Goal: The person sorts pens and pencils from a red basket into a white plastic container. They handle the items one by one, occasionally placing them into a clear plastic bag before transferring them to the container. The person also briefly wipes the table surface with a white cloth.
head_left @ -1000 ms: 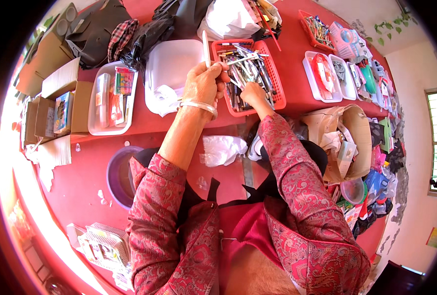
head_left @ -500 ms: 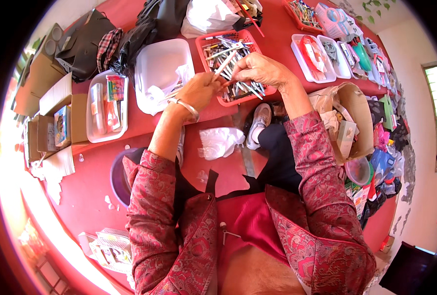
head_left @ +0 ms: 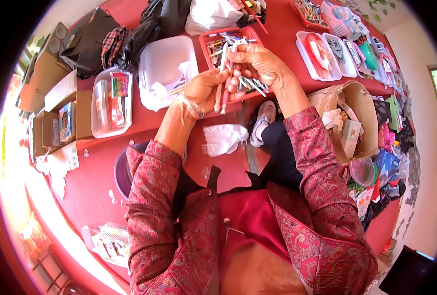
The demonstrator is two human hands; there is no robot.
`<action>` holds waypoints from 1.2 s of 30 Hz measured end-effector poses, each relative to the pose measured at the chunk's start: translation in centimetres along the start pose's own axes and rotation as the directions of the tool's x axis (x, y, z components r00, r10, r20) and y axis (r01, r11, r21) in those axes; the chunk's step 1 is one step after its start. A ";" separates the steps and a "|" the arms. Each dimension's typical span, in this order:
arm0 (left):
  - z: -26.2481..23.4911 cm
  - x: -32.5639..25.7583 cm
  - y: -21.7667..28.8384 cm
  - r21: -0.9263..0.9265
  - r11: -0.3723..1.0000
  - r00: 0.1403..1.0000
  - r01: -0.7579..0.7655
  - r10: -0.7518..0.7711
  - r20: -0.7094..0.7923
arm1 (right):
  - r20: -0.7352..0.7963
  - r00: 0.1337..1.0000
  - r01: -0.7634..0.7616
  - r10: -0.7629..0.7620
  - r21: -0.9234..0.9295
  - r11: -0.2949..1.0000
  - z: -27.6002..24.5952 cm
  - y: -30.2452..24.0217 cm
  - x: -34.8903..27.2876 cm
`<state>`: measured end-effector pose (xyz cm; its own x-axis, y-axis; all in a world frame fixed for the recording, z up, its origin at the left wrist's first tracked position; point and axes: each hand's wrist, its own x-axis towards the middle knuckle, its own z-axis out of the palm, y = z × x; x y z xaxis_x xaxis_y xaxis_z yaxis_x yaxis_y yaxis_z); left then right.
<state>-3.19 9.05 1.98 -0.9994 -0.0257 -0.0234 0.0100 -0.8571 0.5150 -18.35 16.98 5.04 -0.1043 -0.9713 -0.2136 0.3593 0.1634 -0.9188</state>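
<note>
Gripping pens (head_left: 224,83) now, hands (head_left: 257,64) lifted.

A home sorting spot — red floor (head_left: 90,196) strewn with trays (head_left: 321,56), cardboard boxes (head_left: 56,123), bags.

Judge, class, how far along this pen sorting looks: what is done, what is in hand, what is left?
Done: a few pens lie in the white tub. In hand: the left hand holds a pink pen and a white pen upright, while the right hand grips the top of the pink pen. Left: the red basket still holds many loose pens.
</note>
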 end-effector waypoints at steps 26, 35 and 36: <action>-2.1 -0.8 4.0 -0.355 0.770 0.814 -0.529 0.343 -0.469 | 0.439 0.874 -0.289 0.208 0.125 0.949 4.1 3.9 0.0; -1.2 -1.2 4.8 -0.198 0.761 0.701 -0.618 0.419 -0.578 | 0.416 0.882 -0.296 0.221 0.124 0.947 4.4 1.6 -1.7; -1.2 -1.2 4.8 -0.192 0.763 0.703 -0.617 0.426 -0.569 | 0.417 0.882 -0.292 0.218 0.120 0.949 4.4 1.5 -1.8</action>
<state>-1.88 4.31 3.47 -0.6796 -0.6759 -0.2851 0.6308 -0.7368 0.2433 -13.55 18.18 5.45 0.3728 -0.8934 -0.2509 0.4827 0.4176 -0.7698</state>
